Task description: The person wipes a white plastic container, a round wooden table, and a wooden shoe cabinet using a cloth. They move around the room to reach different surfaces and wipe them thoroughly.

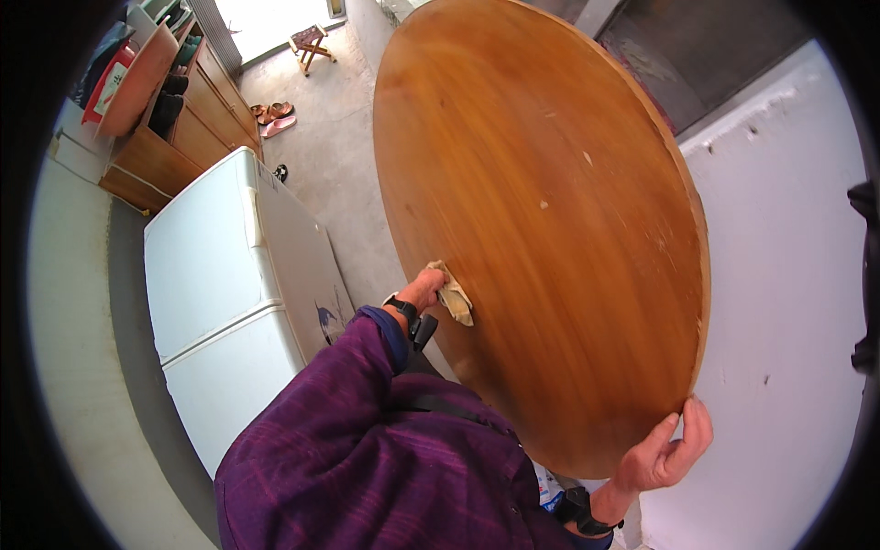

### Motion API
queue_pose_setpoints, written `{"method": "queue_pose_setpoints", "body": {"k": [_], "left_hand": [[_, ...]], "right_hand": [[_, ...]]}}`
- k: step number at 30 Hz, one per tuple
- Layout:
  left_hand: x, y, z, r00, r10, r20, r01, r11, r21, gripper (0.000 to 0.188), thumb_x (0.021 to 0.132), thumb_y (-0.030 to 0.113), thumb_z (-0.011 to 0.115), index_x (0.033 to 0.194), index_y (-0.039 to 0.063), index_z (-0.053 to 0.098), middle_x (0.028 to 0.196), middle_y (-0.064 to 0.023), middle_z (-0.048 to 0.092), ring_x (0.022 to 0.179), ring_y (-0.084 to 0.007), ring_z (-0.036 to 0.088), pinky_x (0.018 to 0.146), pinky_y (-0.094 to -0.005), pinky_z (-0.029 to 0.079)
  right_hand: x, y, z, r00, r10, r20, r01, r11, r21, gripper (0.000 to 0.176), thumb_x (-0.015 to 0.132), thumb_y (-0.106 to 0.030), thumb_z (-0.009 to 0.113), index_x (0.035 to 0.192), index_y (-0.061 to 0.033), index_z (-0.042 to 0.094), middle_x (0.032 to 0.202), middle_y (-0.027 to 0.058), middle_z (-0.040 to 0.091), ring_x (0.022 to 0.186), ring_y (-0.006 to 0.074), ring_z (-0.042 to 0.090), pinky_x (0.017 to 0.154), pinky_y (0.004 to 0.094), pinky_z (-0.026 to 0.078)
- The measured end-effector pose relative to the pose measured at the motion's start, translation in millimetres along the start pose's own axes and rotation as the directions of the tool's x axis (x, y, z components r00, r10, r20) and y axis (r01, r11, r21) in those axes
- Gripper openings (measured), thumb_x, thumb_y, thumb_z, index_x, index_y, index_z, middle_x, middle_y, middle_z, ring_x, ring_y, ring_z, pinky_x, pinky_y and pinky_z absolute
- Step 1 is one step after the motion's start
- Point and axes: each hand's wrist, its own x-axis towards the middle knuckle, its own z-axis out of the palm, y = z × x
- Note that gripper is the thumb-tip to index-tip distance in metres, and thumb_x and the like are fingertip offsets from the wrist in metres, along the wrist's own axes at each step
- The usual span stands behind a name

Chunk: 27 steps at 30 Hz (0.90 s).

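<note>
My left hand (pixel 427 285) holds a crumpled beige cloth (pixel 456 305) against the face of a large round wooden tabletop (pixel 522 254). The varnished brown wood shows a few pale chips and scratches, mostly towards its right side. It appears to stand tilted beside the white wall. At the lower right rim my right hand (pixel 663 447) grips the tabletop's edge, thumb and fingertips at the border. Both wrists wear dark straps.
A white chest freezer (pixel 206 247) stands on my left. Beyond it is a wooden cabinet (pixel 189 127) with shoes and a pink basin (pixel 139 81). Slippers (pixel 278 125) and a folding stool (pixel 311 48) are on the concrete floor (pixel 344 158). A white wall (pixel 770 275) rises at right.
</note>
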Motion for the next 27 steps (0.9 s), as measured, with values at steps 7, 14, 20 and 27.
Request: {"method": "queue_pose_setpoints", "body": {"k": [7,14,20,27], "left_hand": [[45.6,116.7,-19.7,0.982,0.126,-0.142,-0.123,0.992,0.030,0.034,0.090,-0.002,0.057,0.124,0.000,0.057,0.106,-0.0177,0.068,0.092,-0.0397,0.071,0.078,-0.0575,0.060],[89.2,251.4,-34.8,0.932,0.215,-0.294,-0.185,0.975,0.124,0.038,0.089,-0.001,0.060,0.127,-0.005,0.058,0.111,-0.0165,0.070,0.096,-0.0360,0.073,0.082,-0.0527,0.061],[123.9,301.4,-60.8,0.906,0.323,-0.275,-0.229,0.918,0.325,0.024,0.087,0.004,0.060,0.109,-0.003,0.067,0.101,-0.0142,0.072,0.089,-0.0323,0.071,0.073,-0.0474,0.058],[116.5,155.9,-63.6,0.947,0.235,-0.222,-0.145,0.923,0.357,0.032,0.093,0.003,0.053,0.122,0.004,0.064,0.111,-0.0130,0.071,0.099,-0.0342,0.070,0.079,-0.0501,0.058]], "right_hand": [[-1.8,-5.5,8.2,0.982,0.154,-0.112,-0.165,0.981,-0.104,0.024,0.099,0.006,0.053,0.120,0.0053,0.065,0.120,0.0154,0.063,0.113,0.0303,0.061,0.095,0.0403,0.052],[9.0,-26.2,25.9,0.891,0.307,-0.335,-0.396,0.886,-0.242,0.023,0.100,-0.005,0.057,0.115,0.0056,0.070,0.113,0.0178,0.066,0.105,0.0287,0.064,0.096,0.0373,0.052],[20.4,-44.0,32.9,0.872,0.298,-0.389,-0.422,0.860,-0.287,0.022,0.098,-0.005,0.059,0.111,0.0090,0.071,0.110,0.0205,0.069,0.101,0.0298,0.065,0.094,0.0390,0.053],[22.7,-57.9,33.8,0.840,0.378,-0.389,-0.512,0.790,-0.338,0.026,0.099,-0.008,0.059,0.115,0.0100,0.069,0.112,0.0225,0.068,0.105,0.0312,0.063,0.097,0.0400,0.052]]}}
